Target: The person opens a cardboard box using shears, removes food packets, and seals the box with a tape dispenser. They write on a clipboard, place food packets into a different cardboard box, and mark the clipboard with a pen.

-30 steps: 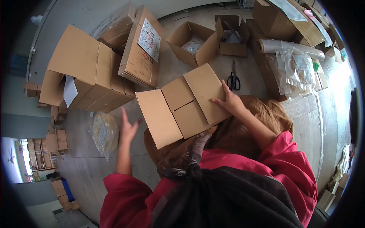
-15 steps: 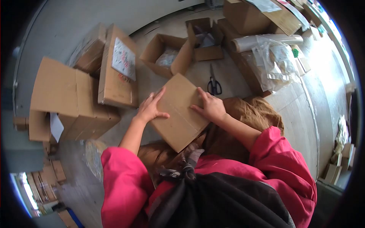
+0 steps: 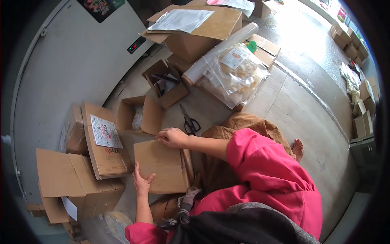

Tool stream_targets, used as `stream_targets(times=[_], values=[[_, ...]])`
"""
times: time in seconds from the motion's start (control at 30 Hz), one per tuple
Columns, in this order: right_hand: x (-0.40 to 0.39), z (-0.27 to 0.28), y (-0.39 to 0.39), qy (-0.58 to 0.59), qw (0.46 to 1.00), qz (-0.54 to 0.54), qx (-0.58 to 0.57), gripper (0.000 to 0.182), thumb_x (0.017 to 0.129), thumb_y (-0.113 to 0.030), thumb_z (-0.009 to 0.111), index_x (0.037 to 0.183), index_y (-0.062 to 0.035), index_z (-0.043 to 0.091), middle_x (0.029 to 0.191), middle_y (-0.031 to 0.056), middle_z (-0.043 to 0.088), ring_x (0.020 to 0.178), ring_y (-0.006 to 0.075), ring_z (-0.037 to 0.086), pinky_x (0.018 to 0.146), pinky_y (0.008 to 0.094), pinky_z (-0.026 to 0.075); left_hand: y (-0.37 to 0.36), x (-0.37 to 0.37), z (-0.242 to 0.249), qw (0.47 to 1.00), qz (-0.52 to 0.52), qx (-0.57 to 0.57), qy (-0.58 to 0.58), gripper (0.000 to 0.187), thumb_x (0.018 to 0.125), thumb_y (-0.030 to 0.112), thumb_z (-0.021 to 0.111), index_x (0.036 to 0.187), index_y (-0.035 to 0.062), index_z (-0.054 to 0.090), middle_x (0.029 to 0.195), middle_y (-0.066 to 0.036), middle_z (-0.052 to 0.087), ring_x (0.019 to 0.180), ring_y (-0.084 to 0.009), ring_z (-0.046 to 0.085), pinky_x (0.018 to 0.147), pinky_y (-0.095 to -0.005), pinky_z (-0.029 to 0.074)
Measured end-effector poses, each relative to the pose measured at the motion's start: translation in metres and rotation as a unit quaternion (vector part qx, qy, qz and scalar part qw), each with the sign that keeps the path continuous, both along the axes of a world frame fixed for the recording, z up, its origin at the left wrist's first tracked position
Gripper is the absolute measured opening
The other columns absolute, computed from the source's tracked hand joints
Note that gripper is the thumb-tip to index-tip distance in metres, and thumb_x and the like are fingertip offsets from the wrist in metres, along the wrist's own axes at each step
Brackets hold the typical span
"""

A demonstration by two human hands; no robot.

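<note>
A closed brown cardboard box (image 3: 159,167) sits in front of my folded legs. My left hand (image 3: 142,181) holds its left side, thumb over the top face and fingers along the edge. At the far right corner of the box, my right hand (image 3: 172,137) has its fingers curled onto the edge; whether it pinches tape or a flap there is too small to tell. A pair of scissors (image 3: 190,122) with dark handles lies on the floor just beyond my right hand.
Open boxes (image 3: 140,116) stand ahead, one holding dark items (image 3: 164,83). Left are a flat labelled carton (image 3: 103,142) and a large open carton (image 3: 77,179). Clear plastic packets (image 3: 235,75) and a plastic film roll (image 3: 221,53) lie right of a big box (image 3: 195,40).
My view has swung to the right. My right hand has gone from lying on the box top to its far corner, fingers now curled. My left hand has slid to the left side; the box has turned.
</note>
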State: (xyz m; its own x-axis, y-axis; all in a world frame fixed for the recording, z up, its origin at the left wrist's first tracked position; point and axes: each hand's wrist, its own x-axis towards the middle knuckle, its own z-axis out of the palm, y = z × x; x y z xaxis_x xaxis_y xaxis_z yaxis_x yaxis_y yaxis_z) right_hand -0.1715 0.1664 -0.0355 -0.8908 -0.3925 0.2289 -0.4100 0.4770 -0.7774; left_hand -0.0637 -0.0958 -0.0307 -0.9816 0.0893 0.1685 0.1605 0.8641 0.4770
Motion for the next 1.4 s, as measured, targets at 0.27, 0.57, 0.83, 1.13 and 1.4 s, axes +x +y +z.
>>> stream_targets(times=[0.27, 0.57, 0.83, 1.13, 1.4], values=[[-0.022, 0.106, 0.250, 0.388, 0.799, -0.447, -0.108, 0.001, 0.077, -0.002, 0.056, 0.077, -0.0028, 0.056, 0.069, 0.0141, 0.054, 0.064, 0.0315, 0.055, 0.057, 0.0378, 0.044, 0.001, 0.012, -0.008, 0.999, 0.050, -0.009, -0.019, 0.096, 0.061, 0.061, 0.068, 0.135, 0.0123, 0.030, 0.124, -0.020, 0.046, 0.110, -0.0381, 0.044, 0.092, -0.0438, 0.037], [-0.077, 0.007, 0.389, -0.049, 0.822, -0.562, -0.075, 0.038, 0.080, -0.035, 0.056, 0.079, 0.0022, 0.065, 0.065, 0.0154, 0.062, 0.058, 0.0211, 0.060, 0.058, 0.0346, 0.046, 0.006, 0.018, -0.008, 0.997, 0.074, 0.014, -0.036, 0.093, 0.062, 0.059, 0.068, 0.136, 0.0169, 0.030, 0.123, -0.021, 0.046, 0.110, -0.0383, 0.044, 0.092, -0.0446, 0.037], [-0.113, 0.037, 0.408, -0.137, 0.794, -0.578, 0.129, 0.029, 0.074, -0.024, 0.057, 0.089, -0.0004, 0.064, 0.092, 0.0210, 0.063, 0.086, 0.0325, 0.062, 0.071, 0.0413, 0.049, 0.002, 0.016, -0.014, 0.996, 0.084, -0.009, -0.033, 0.094, 0.061, 0.056, 0.071, 0.136, 0.0178, 0.029, 0.122, -0.022, 0.046, 0.110, -0.0397, 0.044, 0.092, -0.0455, 0.037], [-0.006, 0.118, 0.462, 0.340, 0.804, -0.453, 0.178, 0.021, 0.092, -0.018, 0.043, 0.096, -0.0047, 0.058, 0.072, 0.0095, 0.062, 0.058, 0.0212, 0.059, 0.051, 0.0314, 0.046, -0.010, 0.013, -0.023, 0.995, 0.093, -0.010, -0.019, 0.087, 0.065, 0.052, 0.070, 0.136, 0.0260, 0.027, 0.120, -0.026, 0.044, 0.109, -0.0437, 0.044, 0.088, -0.0472, 0.041], [0.028, 0.118, 0.088, 0.167, 0.955, 0.179, 0.165, 0.019, 0.075, -0.015, 0.058, 0.093, -0.0099, 0.063, 0.083, 0.0112, 0.062, 0.075, 0.0280, 0.061, 0.065, 0.0357, 0.049, -0.011, 0.019, -0.028, 0.987, 0.147, -0.001, -0.062, 0.071, 0.076, 0.054, 0.058, 0.135, 0.0313, 0.028, 0.120, -0.023, 0.044, 0.109, -0.0419, 0.045, 0.086, -0.0452, 0.042]])
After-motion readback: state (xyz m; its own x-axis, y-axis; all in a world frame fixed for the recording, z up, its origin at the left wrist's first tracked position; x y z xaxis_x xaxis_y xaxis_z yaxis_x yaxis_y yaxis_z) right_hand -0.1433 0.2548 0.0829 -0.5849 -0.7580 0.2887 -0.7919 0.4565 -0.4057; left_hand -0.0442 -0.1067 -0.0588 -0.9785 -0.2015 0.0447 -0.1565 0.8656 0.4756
